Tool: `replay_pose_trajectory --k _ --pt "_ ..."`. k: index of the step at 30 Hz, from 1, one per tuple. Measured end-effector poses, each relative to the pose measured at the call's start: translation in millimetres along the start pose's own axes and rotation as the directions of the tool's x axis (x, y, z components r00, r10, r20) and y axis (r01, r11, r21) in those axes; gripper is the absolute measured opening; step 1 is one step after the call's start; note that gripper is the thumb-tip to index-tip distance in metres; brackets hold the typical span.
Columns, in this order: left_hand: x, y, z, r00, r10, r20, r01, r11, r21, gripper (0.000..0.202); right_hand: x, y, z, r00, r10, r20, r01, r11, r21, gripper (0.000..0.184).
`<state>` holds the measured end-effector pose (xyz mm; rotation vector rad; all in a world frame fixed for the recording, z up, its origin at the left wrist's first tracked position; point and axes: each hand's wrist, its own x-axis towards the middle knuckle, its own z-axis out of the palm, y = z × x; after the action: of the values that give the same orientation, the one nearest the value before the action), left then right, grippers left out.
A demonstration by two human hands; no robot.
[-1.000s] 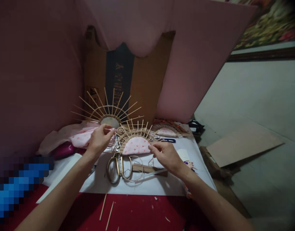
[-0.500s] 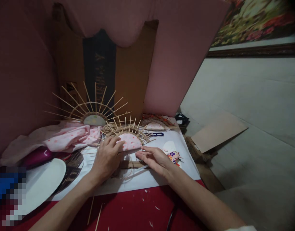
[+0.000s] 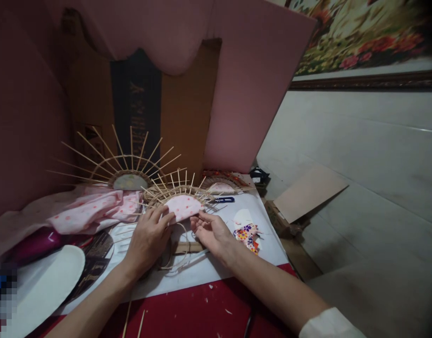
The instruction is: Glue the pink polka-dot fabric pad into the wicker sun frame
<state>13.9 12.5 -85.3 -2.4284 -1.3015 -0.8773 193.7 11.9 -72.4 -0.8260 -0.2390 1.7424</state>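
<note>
A half-round fan frame [image 3: 185,207] has a pink dotted fabric centre and thin sticks radiating from a woven cord rim. My left hand [image 3: 150,234] grips its left end, fingers curled over the fabric edge. At the right corner, my right hand [image 3: 212,232] pinches the fabric's lower edge between thumb and fingers. A loop of thin cord [image 3: 182,234] hangs below the fan, near a flat brown strip [image 3: 188,247] on the white sheet. The left fingertips are partly hidden.
Behind stands a larger stick fan [image 3: 131,180]; another fan [image 3: 221,188] lies at the back right near a blue cutter [image 3: 225,200]. Dotted cloth [image 3: 96,209] and a white plate [image 3: 57,286] are left. Flowered fabric scraps [image 3: 247,234] lie right, near the table's edge.
The view has shifted right. My right hand's fingers have curled in from a straighter pose at the fan's corner, and the fan is tilted slightly more. My left hand keeps its hold.
</note>
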Motion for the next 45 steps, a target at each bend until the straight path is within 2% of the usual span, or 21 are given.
replay_pose_trajectory --k 5,10,14,17,20,22,23,24,26,28,29,34,38,41,43,45 --pt "-4 -1 -0.7 0.994 -0.045 -0.096 0.034 0.993 -0.113 0.021 3 0 12 1.0 0.02 0.011 -0.019 0.997 -0.079 0.007" --pt "-6 -3 -0.4 0.987 -0.062 -0.15 0.045 0.992 -0.118 0.022 4 4 17 0.996 -0.007 0.087 0.021 0.987 -0.162 0.017" --pt "-5 0 -8.5 0.98 -0.065 -0.19 0.043 0.992 -0.121 0.02 1 8 19 0.988 -0.07 0.139 0.094 0.981 -0.171 0.02" --pt "-5 6 -19.4 0.959 -0.082 -0.272 0.047 0.99 -0.136 0.016 -5 7 22 0.972 -0.149 0.183 0.175 0.975 -0.137 0.022" --pt "-9 15 -27.1 0.957 -0.094 -0.274 0.01 0.956 -0.293 0.009 -11 5 27 0.946 -0.23 0.229 0.253 0.965 -0.073 0.025" --pt "-11 23 -27.7 0.975 -0.164 -0.152 0.073 0.876 -0.477 0.014 -16 4 29 0.931 -0.273 0.242 0.288 0.957 -0.029 0.023" --pt "-11 26 -26.6 0.97 -0.234 -0.06 0.158 0.8 -0.579 0.016 -18 3 31 0.923 -0.291 0.25 0.302 0.953 -0.007 0.021" --pt "-11 30 -25.0 0.947 -0.318 0.046 0.263 0.687 -0.678 0.017 -21 3 32 0.915 -0.307 0.263 0.314 0.949 0.014 0.02" --pt "-9 36 -21.2 0.855 -0.46 0.24 0.431 0.373 -0.822 0.018 -26 3 34 0.899 -0.321 0.298 0.323 0.945 0.045 0.019" --pt "-5 39 -18.6 0.781 -0.521 0.345 0.458 0.102 -0.883 0.029 -31 4 35 0.882 -0.325 0.34 0.325 0.944 0.059 0.018" --pt "-3 39 -18.3 0.766 -0.535 0.358 0.438 0.026 -0.899 0.032 -33 4 35 0.874 -0.324 0.361 0.326 0.944 0.058 0.017" --pt "1 36 -26.2 0.775 -0.524 0.353 0.346 -0.115 -0.931 0.028 -38 7 33 0.847 -0.322 0.423 0.331 0.942 0.055 0.015" --pt "-1 32 -34.4 0.797 -0.46 0.39 0.277 -0.296 -0.914 0.039 -38 8 30 0.858 -0.301 0.416 0.308 0.95 0.052 0.019" --pt "-1 33 -37.8 0.786 -0.443 0.43 0.248 -0.412 -0.877 0.03 -36 8 28 0.874 -0.285 0.392 0.279 0.957 0.075 0.023" --pt "0 36 -38.5 0.767 -0.479 0.428 0.231 -0.416 -0.879 0.025 -35 8 27 0.883 -0.28 0.377 0.263 0.96 0.098 0.025" --pt "1 38 -38.2 0.758 -0.525 0.387 0.204 -0.373 -0.905 0.023 -34 9 26 0.887 -0.275 0.371 0.252 0.961 0.11 0.025"
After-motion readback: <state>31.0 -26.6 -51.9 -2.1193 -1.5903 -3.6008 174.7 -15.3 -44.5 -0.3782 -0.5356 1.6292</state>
